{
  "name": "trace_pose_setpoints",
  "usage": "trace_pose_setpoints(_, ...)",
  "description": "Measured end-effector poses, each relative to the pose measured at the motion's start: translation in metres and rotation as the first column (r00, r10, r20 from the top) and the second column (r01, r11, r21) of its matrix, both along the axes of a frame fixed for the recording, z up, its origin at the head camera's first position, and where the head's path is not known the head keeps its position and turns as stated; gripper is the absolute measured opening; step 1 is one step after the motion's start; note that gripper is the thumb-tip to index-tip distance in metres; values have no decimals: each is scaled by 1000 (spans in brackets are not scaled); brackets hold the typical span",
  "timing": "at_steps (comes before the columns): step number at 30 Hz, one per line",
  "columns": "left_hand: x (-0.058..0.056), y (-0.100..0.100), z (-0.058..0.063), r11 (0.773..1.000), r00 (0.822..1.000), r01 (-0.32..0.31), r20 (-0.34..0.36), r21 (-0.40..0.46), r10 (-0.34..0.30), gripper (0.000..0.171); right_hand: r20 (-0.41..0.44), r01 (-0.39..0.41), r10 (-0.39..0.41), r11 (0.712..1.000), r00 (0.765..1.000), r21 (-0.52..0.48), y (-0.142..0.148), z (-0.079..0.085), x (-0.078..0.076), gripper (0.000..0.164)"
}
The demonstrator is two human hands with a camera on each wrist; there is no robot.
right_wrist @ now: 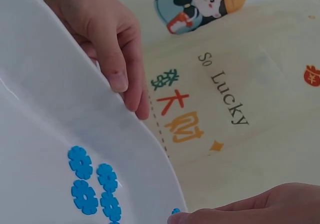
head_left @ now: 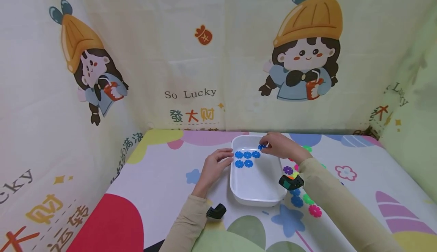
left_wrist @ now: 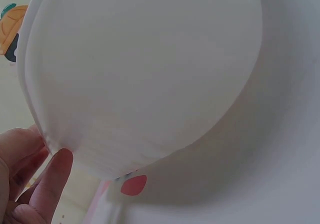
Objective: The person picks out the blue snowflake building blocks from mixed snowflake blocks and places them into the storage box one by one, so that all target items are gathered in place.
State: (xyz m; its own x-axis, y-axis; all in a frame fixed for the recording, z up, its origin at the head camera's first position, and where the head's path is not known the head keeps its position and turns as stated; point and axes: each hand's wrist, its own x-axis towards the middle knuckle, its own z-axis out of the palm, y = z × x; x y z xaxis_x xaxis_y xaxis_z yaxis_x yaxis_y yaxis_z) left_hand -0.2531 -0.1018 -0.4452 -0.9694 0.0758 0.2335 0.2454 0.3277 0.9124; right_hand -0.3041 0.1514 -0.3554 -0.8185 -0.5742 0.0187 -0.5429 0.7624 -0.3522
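Note:
In the head view, a white plastic tray stands on the table. Inside it lie flat blue flower-shaped discs, three in the far row and two in the row nearer me. My left hand holds the tray's left rim, its fingertips at the edge and against the outer wall, as the left wrist view shows. Over the tray's far right corner, my right hand pinches another blue disc between thumb and fingers. In the right wrist view only a sliver of that disc shows.
Right of the tray, partly under my right forearm, lie loose flower discs: a purple one, a pink one, blue ones and several green and other colours. A printed cloth covers the table, and patterned curtains hang around it.

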Motion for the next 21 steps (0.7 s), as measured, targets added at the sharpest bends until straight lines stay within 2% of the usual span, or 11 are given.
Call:
trace_pose_setpoints(11, -1, -1, -2, 1000, 1000, -1, -9, -10, 1, 21, 32, -27, 27, 1000, 999, 1, -4, -5, 0, 29)
trace_pose_setpoints(17, 0, 0, -1, 1000, 1000, -7, -8, -16, 7, 20, 47, -5, 4, 1000, 999, 20, -7, -9, -4, 30)
trace_pose_setpoints(21, 0, -1, -1, 1000, 999, 4, -34, -22, -5, 20, 69, 5, -8, 999, 998, 35, -9, -12, -10, 29)
